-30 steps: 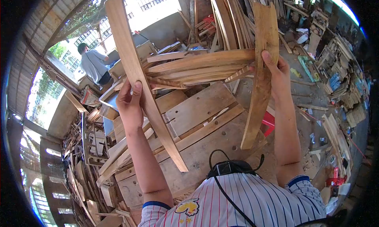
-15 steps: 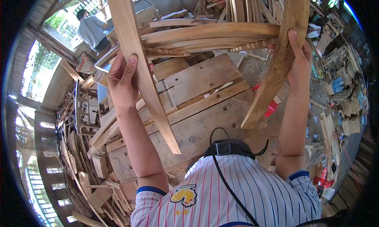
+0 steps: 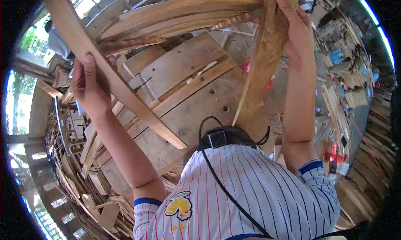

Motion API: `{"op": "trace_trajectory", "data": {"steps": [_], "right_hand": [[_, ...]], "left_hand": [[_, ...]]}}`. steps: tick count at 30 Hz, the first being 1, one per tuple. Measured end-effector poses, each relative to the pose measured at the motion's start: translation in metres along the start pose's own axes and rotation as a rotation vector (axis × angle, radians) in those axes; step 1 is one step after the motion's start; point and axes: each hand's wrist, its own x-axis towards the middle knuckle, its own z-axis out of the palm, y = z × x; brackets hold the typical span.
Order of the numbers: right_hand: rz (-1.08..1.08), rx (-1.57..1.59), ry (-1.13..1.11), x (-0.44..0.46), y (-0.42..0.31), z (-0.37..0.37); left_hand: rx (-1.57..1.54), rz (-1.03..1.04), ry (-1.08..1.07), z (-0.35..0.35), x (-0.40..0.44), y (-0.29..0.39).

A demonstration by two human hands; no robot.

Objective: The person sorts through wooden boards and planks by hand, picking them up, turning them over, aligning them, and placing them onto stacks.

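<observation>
A wooden chair frame [image 3: 184, 15] is held up in front of me, its two flat curved legs joined by several bowed rails. My left hand [image 3: 92, 87] is closed around the left leg [image 3: 125, 94], thumb on the near face and fingers behind. Higher up, my right hand [image 3: 298, 29] grips the right leg [image 3: 265, 60], its thumb pressed on the near face and its other fingers partly hidden. The lower leg ends hang over the workbench [image 3: 196, 102]; whether they touch anything I cannot tell. The top ends run out of view.
Dog holes and a long slot mark the bench top, where a thin pale strip [image 3: 204, 71] lies. Scrap wood [image 3: 75, 185] is heaped at the left. More stacked pieces [image 3: 355, 44] stand at the right. A person [image 3: 58, 44] is at the far left, partly cut off by the frame.
The view has shifted, so bench and surroundings sit further left and higher. The frame has moved up and left in view, its left leg leaning more. Both hands keep their hold.
</observation>
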Motion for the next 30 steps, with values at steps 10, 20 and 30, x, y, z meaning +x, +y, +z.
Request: {"op": "trace_trajectory", "data": {"steps": [10, 20, 30], "right_hand": [[0.073, 0.023, 0.108, -0.026, 0.007, -0.016], [0.149, 0.028, 0.055, -0.052, 0.011, -0.034], [0.286, 0.084, 0.19, -0.115, 0.043, -0.076]], "left_hand": [[0.04, -0.018, 0.061, 0.02, -0.008, -0.006], [0.148, -0.145, -0.019, 0.006, -0.055, 0.011], [0.278, -0.293, -0.199, -0.026, -0.138, 0.002]]}}
